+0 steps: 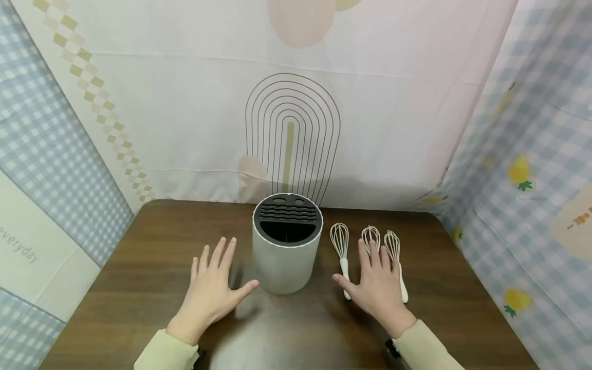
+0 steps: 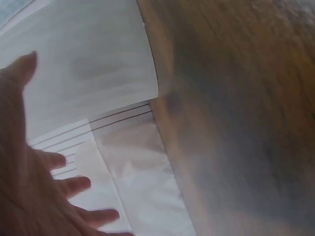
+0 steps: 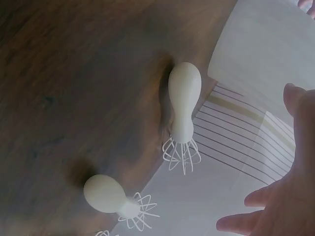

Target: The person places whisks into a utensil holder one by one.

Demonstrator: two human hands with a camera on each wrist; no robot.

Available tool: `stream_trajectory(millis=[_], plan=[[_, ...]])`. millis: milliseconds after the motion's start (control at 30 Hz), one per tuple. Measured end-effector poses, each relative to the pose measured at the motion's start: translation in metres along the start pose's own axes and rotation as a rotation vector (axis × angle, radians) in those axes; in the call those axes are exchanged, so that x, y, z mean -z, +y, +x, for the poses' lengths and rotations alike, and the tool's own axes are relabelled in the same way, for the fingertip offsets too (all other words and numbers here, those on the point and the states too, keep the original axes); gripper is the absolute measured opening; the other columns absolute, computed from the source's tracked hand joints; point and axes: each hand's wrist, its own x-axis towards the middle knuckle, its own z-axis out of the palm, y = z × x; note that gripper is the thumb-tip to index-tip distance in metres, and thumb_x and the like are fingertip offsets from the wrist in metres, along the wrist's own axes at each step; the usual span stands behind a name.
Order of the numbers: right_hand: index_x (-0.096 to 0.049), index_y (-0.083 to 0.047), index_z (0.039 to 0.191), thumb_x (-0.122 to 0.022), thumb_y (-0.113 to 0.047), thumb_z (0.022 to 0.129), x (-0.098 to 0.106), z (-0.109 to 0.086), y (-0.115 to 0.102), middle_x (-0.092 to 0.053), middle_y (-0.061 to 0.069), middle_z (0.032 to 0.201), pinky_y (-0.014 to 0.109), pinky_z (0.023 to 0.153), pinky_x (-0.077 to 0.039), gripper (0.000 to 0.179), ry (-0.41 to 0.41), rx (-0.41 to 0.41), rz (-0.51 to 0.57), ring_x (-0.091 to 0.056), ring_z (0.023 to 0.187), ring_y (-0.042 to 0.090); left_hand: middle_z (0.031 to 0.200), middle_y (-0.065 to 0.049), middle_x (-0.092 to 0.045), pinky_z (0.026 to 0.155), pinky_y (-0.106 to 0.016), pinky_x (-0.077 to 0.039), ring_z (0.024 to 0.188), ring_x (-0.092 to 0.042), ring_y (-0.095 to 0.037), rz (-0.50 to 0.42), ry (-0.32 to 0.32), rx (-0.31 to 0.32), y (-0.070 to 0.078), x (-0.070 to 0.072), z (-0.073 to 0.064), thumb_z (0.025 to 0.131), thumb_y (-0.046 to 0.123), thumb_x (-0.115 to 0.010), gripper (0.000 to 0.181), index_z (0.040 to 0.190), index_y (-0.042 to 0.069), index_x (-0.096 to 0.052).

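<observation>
A white cylindrical utensil holder [image 1: 285, 270] with a dark slotted top [image 1: 289, 220] stands upright near the table's middle. To its right lie three white whisks: a left whisk [image 1: 344, 264], a middle whisk [image 1: 370, 234] partly covered by my hand, and a right whisk [image 1: 401, 277]. My left hand [image 1: 210, 295], fingers spread, is left of the holder and holds nothing. My right hand [image 1: 379, 290] hovers over the whisks with fingers spread, gripping none of them. The right wrist view shows whisk handles [image 3: 185, 88] below the hand; the left wrist view shows the holder's pale side [image 2: 93, 64].
The brown wooden table [image 1: 152, 257] runs back to a white patterned cloth [image 1: 194, 128]. Blue checkered cloth hangs on the left [image 1: 51, 103] and right [image 1: 522, 221] sides.
</observation>
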Motion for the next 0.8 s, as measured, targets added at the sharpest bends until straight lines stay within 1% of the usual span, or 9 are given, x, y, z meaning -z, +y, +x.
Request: stream_trajectory(millis=[133,200,267,367,467,567,633,733,800], plan=[[-0.020,-0.011,0.155,-0.043,-0.086,0.075,0.001,0.003,-0.002,-0.026,0.021,0.154,0.065,0.104,-0.020,0.112,-0.006,0.002,0.028,-0.022,0.138,0.045,0.157,-0.008,-0.023,0.107,-0.060,-0.022,0.139,-0.024,-0.040,-0.139,0.037,-0.006,0.002,0.006,0.004,0.073,0.082,-0.055,0.110,0.156,0.027,-0.010],[-0.020,-0.010,0.154,-0.043,-0.086,0.074,0.001,0.004,-0.003,-0.028,0.021,0.153,0.064,0.103,-0.024,0.113,-0.004,0.002,0.054,-0.026,0.137,0.044,0.156,-0.006,-0.025,0.105,-0.058,-0.027,0.139,-0.027,-0.036,-0.204,0.045,-0.002,0.003,0.009,0.006,0.071,0.080,-0.059,0.110,0.156,0.030,-0.010],[-0.020,-0.009,0.154,-0.045,-0.086,0.074,0.001,0.006,-0.003,-0.030,0.022,0.152,0.063,0.101,-0.029,0.114,-0.006,-0.003,0.099,-0.031,0.135,0.044,0.156,-0.003,-0.025,0.104,-0.057,-0.030,0.139,-0.027,-0.032,-0.262,0.048,0.006,0.005,0.012,0.008,0.070,0.078,-0.062,0.109,0.155,0.033,-0.010],[-0.021,-0.008,0.153,-0.048,-0.085,0.074,0.002,0.008,-0.005,-0.033,0.021,0.150,0.062,0.099,-0.033,0.114,-0.023,-0.027,0.193,-0.036,0.132,0.044,0.156,0.000,-0.024,0.104,-0.055,-0.032,0.140,-0.027,-0.028,-0.333,0.044,0.014,0.007,0.016,0.010,0.070,0.075,-0.066,0.108,0.154,0.038,-0.010],[-0.021,-0.008,0.153,-0.050,-0.083,0.074,0.005,0.010,-0.006,-0.032,0.019,0.152,0.061,0.100,-0.033,0.113,-0.054,-0.064,0.285,-0.035,0.132,0.045,0.156,0.002,-0.023,0.105,-0.054,-0.032,0.140,-0.028,-0.026,-0.386,0.042,0.011,0.010,0.019,0.015,0.071,0.071,-0.069,0.106,0.153,0.041,-0.010],[-0.022,-0.008,0.153,-0.051,-0.082,0.075,0.007,0.012,-0.008,-0.033,0.018,0.151,0.059,0.101,-0.033,0.111,-0.079,-0.108,0.374,-0.034,0.134,0.043,0.156,0.003,-0.023,0.104,-0.055,-0.032,0.139,-0.029,-0.026,-0.434,0.038,0.007,0.013,0.021,0.018,0.072,0.067,-0.072,0.104,0.152,0.043,-0.010],[-0.024,-0.008,0.153,-0.051,-0.081,0.076,0.008,0.013,-0.008,-0.037,0.018,0.149,0.057,0.101,-0.035,0.109,-0.091,-0.142,0.431,-0.038,0.132,0.040,0.156,0.003,-0.023,0.104,-0.056,-0.032,0.139,-0.029,-0.026,-0.461,0.037,0.006,0.015,0.022,0.021,0.072,0.066,-0.072,0.102,0.152,0.045,-0.011],[-0.027,-0.010,0.151,-0.055,-0.079,0.076,0.007,0.016,-0.007,-0.046,0.017,0.141,0.053,0.097,-0.039,0.105,-0.110,-0.202,0.533,-0.047,0.126,0.035,0.156,0.004,-0.023,0.104,-0.057,-0.032,0.140,-0.029,-0.025,-0.498,0.039,0.001,0.020,0.024,0.025,0.073,0.063,-0.074,0.101,0.151,0.047,-0.012],[-0.029,-0.013,0.150,-0.056,-0.078,0.076,0.006,0.017,-0.005,-0.049,0.014,0.137,0.050,0.094,-0.042,0.103,-0.127,-0.246,0.589,-0.051,0.121,0.032,0.155,0.006,-0.023,0.104,-0.056,-0.032,0.139,-0.029,-0.023,-0.516,0.045,-0.006,0.024,0.026,0.028,0.073,0.063,-0.074,0.100,0.150,0.048,-0.012]])
